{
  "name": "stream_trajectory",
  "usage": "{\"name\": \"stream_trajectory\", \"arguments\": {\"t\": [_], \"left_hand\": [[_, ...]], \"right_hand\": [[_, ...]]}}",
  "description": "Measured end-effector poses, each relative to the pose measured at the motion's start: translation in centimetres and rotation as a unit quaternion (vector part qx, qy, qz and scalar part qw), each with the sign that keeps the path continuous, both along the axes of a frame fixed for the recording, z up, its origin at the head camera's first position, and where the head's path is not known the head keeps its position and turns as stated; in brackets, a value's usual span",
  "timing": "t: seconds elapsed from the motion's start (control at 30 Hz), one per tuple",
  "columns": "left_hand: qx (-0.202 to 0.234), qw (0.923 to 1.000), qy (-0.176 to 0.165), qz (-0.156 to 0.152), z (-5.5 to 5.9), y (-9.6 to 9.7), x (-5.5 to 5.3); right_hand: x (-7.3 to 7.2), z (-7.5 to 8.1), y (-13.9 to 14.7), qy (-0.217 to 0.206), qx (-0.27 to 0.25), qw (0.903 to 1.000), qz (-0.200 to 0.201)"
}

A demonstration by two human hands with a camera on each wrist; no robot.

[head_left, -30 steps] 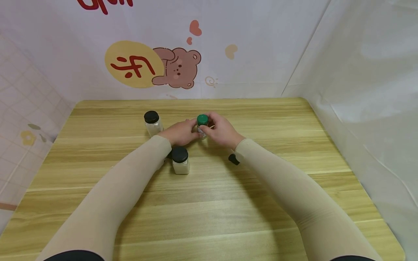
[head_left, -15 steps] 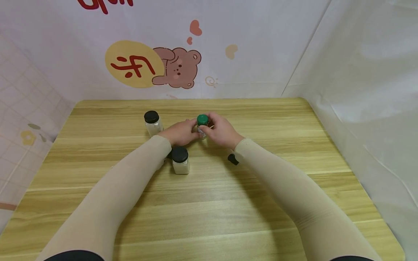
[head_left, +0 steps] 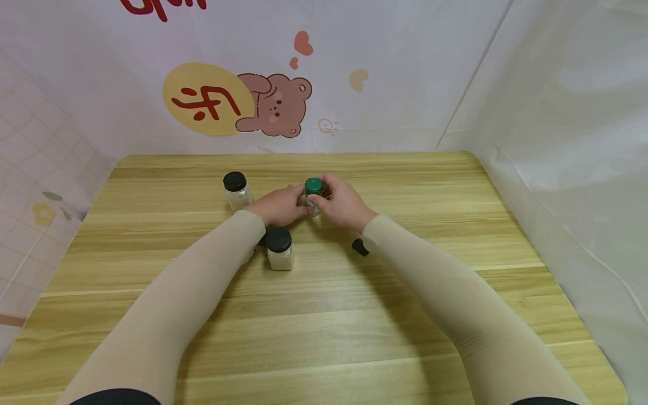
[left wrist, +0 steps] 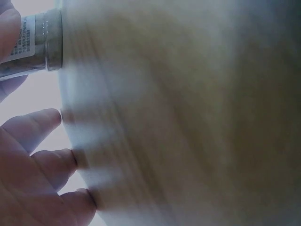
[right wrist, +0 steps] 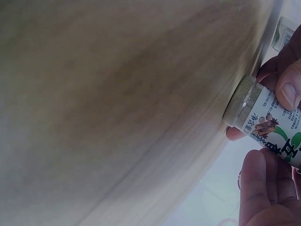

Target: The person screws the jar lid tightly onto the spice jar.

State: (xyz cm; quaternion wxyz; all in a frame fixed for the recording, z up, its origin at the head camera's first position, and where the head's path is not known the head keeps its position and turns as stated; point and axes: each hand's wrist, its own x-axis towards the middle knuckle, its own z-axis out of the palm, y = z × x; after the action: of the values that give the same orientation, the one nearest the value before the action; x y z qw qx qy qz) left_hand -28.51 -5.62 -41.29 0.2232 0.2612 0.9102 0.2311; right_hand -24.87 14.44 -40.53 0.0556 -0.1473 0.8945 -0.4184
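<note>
A small spice jar [head_left: 313, 186] with a green cap and dark contents stands upright at the table's far middle, between both hands. My left hand [head_left: 280, 206] holds its lower body from the left, the thumb in front. From the right, my right hand [head_left: 346, 207] grips around the cap, its thumb at the cap's lower edge. In the right wrist view, the printed spice jar [right wrist: 244, 101] shows a white and green label, its base right at the tabletop. The left wrist view shows the jar's clear lower end [left wrist: 54, 40] beside spread fingers [left wrist: 54, 165].
A black-lidded jar [head_left: 236, 191] of pale contents stands left of my left hand. Another black-lidded jar [head_left: 280, 251] sits nearer, beside the left sleeve, with a dark item [head_left: 261, 241] partly hidden behind it. A small black object [head_left: 360, 247] shows by the right cuff.
Both hands stay on the jar almost unmoved. The right hand and cuff have shifted very slightly to the left.
</note>
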Motion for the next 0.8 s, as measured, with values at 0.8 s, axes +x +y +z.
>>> {"name": "stream_trajectory", "arguments": {"t": [0.8], "left_hand": [[0.014,0.9999,-0.008,-0.004,-0.49,-0.58,0.00]], "right_hand": [[-0.35,-0.04,0.18,-0.014,0.021,0.9996,0.014]]}}
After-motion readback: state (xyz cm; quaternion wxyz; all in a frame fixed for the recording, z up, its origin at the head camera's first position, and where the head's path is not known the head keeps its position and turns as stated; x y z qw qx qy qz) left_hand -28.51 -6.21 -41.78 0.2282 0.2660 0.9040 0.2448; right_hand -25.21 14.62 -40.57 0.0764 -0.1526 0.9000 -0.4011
